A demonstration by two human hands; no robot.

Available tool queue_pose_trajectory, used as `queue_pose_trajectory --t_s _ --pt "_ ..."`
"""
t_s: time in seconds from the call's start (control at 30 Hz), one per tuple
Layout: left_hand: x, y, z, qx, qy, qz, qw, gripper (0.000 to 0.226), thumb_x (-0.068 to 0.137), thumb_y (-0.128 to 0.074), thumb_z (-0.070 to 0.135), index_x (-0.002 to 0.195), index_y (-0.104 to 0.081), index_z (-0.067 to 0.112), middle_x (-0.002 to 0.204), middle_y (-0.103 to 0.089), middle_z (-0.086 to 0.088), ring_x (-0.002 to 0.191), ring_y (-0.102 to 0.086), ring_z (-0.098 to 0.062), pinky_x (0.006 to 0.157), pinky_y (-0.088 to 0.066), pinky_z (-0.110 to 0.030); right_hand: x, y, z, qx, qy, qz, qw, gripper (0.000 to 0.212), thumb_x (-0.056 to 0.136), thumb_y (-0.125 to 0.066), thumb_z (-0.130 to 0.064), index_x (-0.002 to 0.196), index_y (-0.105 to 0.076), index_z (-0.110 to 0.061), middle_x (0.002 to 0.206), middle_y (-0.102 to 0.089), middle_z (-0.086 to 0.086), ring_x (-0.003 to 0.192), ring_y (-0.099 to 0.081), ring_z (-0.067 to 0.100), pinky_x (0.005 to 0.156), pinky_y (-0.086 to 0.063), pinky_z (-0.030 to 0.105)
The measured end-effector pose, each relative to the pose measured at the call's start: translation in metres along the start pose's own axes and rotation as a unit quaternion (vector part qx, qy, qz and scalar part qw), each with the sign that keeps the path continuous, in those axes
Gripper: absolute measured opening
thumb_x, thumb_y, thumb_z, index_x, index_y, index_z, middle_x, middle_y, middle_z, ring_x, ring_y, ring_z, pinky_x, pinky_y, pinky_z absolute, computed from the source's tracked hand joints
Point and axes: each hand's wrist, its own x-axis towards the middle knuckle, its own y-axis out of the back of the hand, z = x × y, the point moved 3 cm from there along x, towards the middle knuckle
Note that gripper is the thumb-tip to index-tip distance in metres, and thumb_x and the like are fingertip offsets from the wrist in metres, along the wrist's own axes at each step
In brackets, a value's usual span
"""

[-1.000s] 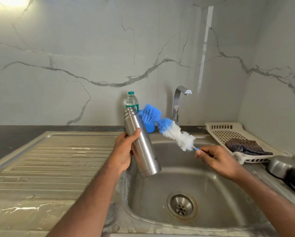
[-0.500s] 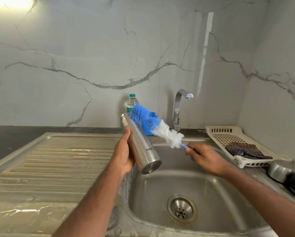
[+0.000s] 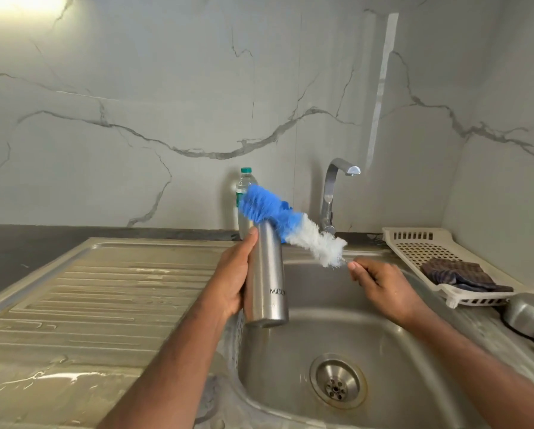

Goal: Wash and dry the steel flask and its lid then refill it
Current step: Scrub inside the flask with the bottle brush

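Note:
My left hand grips the steel flask around its body, nearly upright above the left rim of the sink basin. My right hand pinches the thin handle of a blue and white bottle brush. The brush lies slantwise across the flask's top, blue bristles over the mouth, which is hidden. A steel lid-like cap sits at the right edge on the counter.
A tap stands behind the basin. A plastic water bottle is at the wall behind the brush. A white plastic tray with a dark cloth lies right. The ribbed wet drainboard spreads left.
The flask has swung from tilted to nearly upright. The brush has moved left, so its blue end now lies over the flask's top.

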Motion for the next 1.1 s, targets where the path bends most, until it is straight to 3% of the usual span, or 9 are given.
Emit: queue_pose_trajectory --t_s 0.2,0.33,0.47,0.63,0.73,0.97,1.1 --pt "-0.001 -0.005 0.004 0.018 -0.064 0.008 0.998 0.039 0.086 -0.077 0.038 0.105 -0.073 0.005 0.089 -0.075 -0.014 0.074 -0.071 -0.024 0.067 -0.060 -0.037 -0.004 0.009 0.003 -0.012 -0.011 0.047 0.999 0.039 0.101 -0.043 -0.048 0.071 -0.051 -0.025 0.058 -0.053 0.002 0.057 -0.049 0.018 0.059 -0.043 0.039" --pt "0.001 -0.003 0.004 0.035 -0.091 0.014 0.995 0.043 0.072 -0.085 0.034 0.103 -0.074 0.007 0.092 -0.076 -0.016 0.078 -0.071 -0.025 0.072 -0.060 -0.038 -0.006 0.026 0.004 -0.020 -0.006 0.076 0.997 0.044 0.098 -0.042 -0.050 0.070 -0.054 -0.017 0.054 -0.048 -0.003 0.058 -0.050 0.012 0.055 -0.036 0.023" --pt "0.001 -0.003 0.005 0.059 -0.114 0.017 0.992 0.031 0.076 -0.086 0.026 0.099 -0.076 0.007 0.090 -0.077 -0.016 0.076 -0.072 -0.025 0.071 -0.060 -0.037 -0.007 0.031 0.001 -0.022 0.017 0.068 0.997 0.041 0.098 -0.044 -0.047 0.069 -0.053 -0.019 0.052 -0.045 -0.006 0.057 -0.047 0.010 0.054 -0.036 0.026" --pt "0.001 -0.003 0.004 0.072 -0.122 0.006 0.990 0.039 0.071 -0.091 0.031 0.100 -0.077 0.008 0.092 -0.077 -0.018 0.078 -0.073 -0.026 0.075 -0.060 -0.042 -0.006 0.035 0.006 -0.032 0.018 0.078 0.996 0.041 0.099 -0.044 -0.047 0.070 -0.053 -0.018 0.055 -0.049 -0.004 0.054 -0.046 0.012 0.055 -0.038 0.031" --pt "0.001 -0.004 0.003 0.075 -0.124 0.006 0.989 0.032 0.075 -0.087 0.027 0.099 -0.077 0.009 0.092 -0.077 -0.018 0.078 -0.073 -0.027 0.076 -0.060 -0.043 -0.006 0.034 0.005 -0.029 0.022 0.073 0.997 0.043 0.097 -0.042 -0.050 0.070 -0.052 -0.019 0.055 -0.048 -0.004 0.055 -0.046 0.013 0.055 -0.038 0.029" --pt "0.003 -0.003 0.001 0.068 -0.114 0.008 0.991 0.029 0.081 -0.083 0.029 0.099 -0.075 0.007 0.089 -0.077 -0.015 0.079 -0.071 -0.026 0.069 -0.059 -0.035 -0.006 0.030 0.007 -0.024 0.008 0.067 0.997 0.043 0.101 -0.044 -0.047 0.070 -0.053 -0.018 0.056 -0.049 -0.003 0.055 -0.046 0.012 0.056 -0.039 0.031" --pt "0.006 -0.002 -0.001 0.000 -0.068 0.014 0.998 0.041 0.090 -0.072 0.044 0.112 -0.071 0.009 0.101 -0.076 -0.017 0.089 -0.072 -0.029 0.080 -0.061 -0.043 -0.010 0.022 0.008 -0.008 0.013 0.018 1.000 0.041 0.101 -0.047 -0.043 0.069 -0.052 -0.018 0.060 -0.052 0.002 0.057 -0.046 0.013 0.059 -0.041 0.037"
